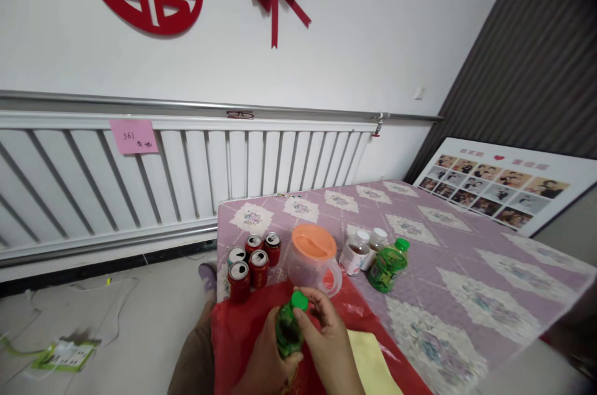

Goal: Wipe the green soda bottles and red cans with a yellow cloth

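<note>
Head view: the fingers of the left hand (269,357) grip a green plastic bottle (287,329) above a red plastic sheet (361,308), the right hand (326,336) pinching its green cap (300,300). Beyond stand red metal cans (259,269) beside an orange-lidded translucent plastic jug (303,268).

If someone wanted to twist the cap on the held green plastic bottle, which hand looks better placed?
Probably the right hand: it is at the round green plastic cap, while the left hand is wrapped around the body of the green plastic bottle.
</note>
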